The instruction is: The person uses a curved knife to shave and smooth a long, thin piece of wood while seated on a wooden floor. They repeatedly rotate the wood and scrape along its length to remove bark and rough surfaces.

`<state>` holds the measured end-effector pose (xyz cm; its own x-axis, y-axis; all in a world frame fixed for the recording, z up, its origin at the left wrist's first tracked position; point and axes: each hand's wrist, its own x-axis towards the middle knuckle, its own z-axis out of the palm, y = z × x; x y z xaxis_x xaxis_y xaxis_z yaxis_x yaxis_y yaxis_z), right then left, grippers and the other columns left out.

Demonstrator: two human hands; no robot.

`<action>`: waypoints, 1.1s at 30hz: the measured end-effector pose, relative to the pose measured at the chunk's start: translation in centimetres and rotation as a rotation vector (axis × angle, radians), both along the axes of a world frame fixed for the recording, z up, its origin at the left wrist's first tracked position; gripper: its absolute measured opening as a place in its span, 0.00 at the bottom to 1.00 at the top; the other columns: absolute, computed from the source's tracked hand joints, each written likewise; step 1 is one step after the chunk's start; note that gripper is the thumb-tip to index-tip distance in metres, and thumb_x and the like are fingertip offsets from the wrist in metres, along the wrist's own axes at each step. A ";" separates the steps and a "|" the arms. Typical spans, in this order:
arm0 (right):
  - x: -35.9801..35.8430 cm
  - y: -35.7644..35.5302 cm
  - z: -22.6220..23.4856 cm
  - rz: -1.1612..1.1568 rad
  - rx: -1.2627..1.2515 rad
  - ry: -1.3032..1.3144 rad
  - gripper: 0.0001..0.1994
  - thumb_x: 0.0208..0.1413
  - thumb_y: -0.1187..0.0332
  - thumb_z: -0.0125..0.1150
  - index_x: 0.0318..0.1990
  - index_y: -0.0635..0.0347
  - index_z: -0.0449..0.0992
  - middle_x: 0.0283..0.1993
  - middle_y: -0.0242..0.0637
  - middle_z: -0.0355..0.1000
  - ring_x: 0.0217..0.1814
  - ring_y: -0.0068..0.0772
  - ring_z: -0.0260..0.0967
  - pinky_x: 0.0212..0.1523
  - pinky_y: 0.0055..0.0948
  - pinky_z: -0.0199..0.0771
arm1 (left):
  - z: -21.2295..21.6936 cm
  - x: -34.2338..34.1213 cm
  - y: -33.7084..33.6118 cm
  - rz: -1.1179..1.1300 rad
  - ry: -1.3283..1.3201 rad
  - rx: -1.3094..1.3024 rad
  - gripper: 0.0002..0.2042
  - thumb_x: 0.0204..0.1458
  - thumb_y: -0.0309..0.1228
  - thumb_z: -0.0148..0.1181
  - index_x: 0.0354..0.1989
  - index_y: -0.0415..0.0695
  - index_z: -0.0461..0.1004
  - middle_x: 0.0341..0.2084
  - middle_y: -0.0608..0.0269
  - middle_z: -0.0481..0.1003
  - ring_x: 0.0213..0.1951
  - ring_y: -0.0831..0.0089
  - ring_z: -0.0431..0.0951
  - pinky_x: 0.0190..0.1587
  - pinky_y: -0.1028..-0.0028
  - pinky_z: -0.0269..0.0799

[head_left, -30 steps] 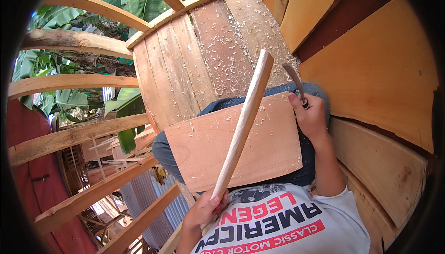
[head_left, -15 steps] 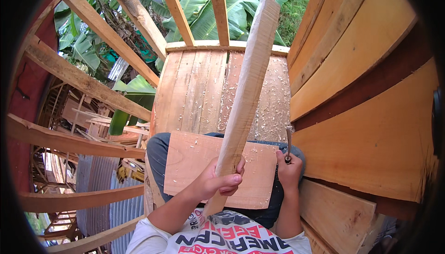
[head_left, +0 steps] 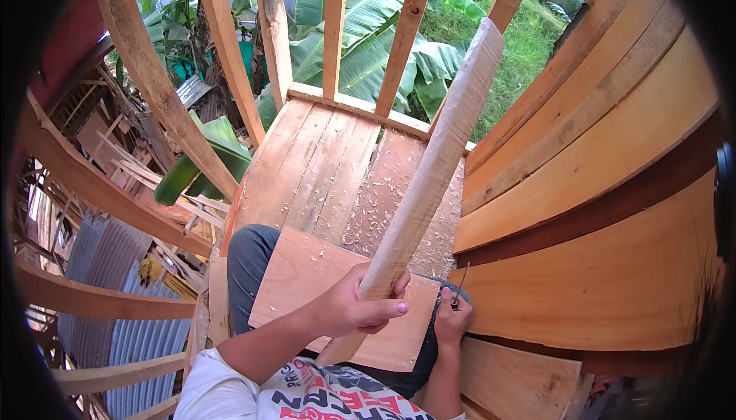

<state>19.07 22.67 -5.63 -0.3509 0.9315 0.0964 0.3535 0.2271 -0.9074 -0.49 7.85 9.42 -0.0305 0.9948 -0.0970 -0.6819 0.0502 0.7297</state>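
My left hand (head_left: 356, 305) is closed round the lower part of a long pale piece of wood (head_left: 433, 167). The piece slants up and away to the right, its sides roughly hewn and its far end raised. In my right hand (head_left: 452, 319), by my right knee, is a knife (head_left: 463, 283) with a narrow blade pointing up and a dark handle mostly hidden in the fist. The blade stands apart from the wood. Across my lap lies a flat square board (head_left: 295, 278), partly covered by my left hand and the long piece.
Shavings are strewn over the plank floor (head_left: 307, 159) ahead. Wide boards (head_left: 590, 267) form a wall close on my right. Upright wooden studs (head_left: 335, 29) stand open in front and on the left, with banana leaves (head_left: 376, 14) and corrugated metal sheets (head_left: 142, 343) beyond.
My view has turned, so the surroundings sit tilted in the picture. The long piece leans further right in it. Both hands keep their holds.
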 end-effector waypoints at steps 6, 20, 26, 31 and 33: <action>-2.6 -2.0 5.7 0.202 0.097 0.164 0.18 0.57 0.70 0.58 0.16 0.67 0.66 0.12 0.27 0.52 0.16 0.16 0.47 0.17 0.26 0.45 | -0.6 0.5 -0.9 0.008 0.027 -0.057 0.11 0.52 0.24 0.59 0.34 0.44 0.59 0.19 0.72 0.61 0.15 0.87 0.58 0.16 0.82 0.55; -8.1 -1.5 13.1 0.333 0.564 -0.123 0.15 0.52 0.75 0.57 0.15 0.64 0.63 0.12 0.45 0.55 0.11 0.42 0.53 0.16 0.34 0.53 | 0.1 2.2 -2.2 0.159 0.461 -0.044 0.13 0.49 0.24 0.62 0.38 0.40 0.62 0.22 0.71 0.60 0.21 0.87 0.58 0.23 0.82 0.55; -5.6 5.3 12.0 -0.017 0.364 -0.052 0.20 0.57 0.70 0.55 0.14 0.63 0.58 0.12 0.21 0.50 0.17 0.15 0.42 0.17 0.27 0.41 | 0.1 3.6 -3.5 0.010 0.424 -0.029 0.13 0.50 0.25 0.63 0.35 0.42 0.61 0.18 0.74 0.57 0.20 0.87 0.57 0.23 0.82 0.54; -5.6 0.6 12.5 0.131 0.262 0.002 0.24 0.60 0.65 0.56 0.13 0.62 0.59 0.13 0.18 0.48 0.17 0.13 0.41 0.17 0.26 0.37 | -1.5 2.8 -3.8 0.133 0.474 -0.139 0.13 0.51 0.26 0.62 0.36 0.41 0.61 0.17 0.74 0.57 0.20 0.87 0.57 0.23 0.81 0.55; -6.0 -2.5 12.2 0.264 0.256 -0.094 0.22 0.58 0.67 0.57 0.14 0.64 0.60 0.11 0.24 0.48 0.17 0.14 0.43 0.17 0.25 0.40 | -1.6 2.1 -3.5 0.167 0.613 -0.211 0.13 0.51 0.26 0.62 0.37 0.40 0.62 0.18 0.73 0.59 0.21 0.85 0.58 0.23 0.80 0.56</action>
<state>13.12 20.19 6.57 -0.5938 0.7579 0.2701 0.3319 0.5366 -0.7759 1.62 4.34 7.81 -0.2943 0.9334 -0.2053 -0.1584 0.1642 0.9736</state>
